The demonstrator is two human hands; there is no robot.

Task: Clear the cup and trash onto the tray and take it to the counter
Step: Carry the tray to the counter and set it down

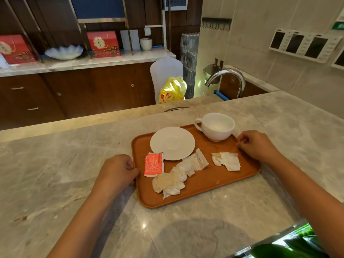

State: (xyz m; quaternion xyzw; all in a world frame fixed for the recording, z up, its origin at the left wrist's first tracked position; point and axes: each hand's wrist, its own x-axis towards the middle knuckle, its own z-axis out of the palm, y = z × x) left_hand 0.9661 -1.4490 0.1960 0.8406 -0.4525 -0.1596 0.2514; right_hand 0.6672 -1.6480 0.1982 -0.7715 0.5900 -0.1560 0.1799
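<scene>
Tray (204, 185) on counter (74, 174) | cup (216, 126), saucer (172, 143), trash (171, 180) | both hands grip edges

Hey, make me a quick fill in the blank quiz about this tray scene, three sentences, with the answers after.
1. The cup stands on the tray, not on the ____.
2. The red packet lies nearest the ____ hand.
3. Each hand, left and right, grips a ____ of the tray.

Answers: saucer; left; side
</scene>
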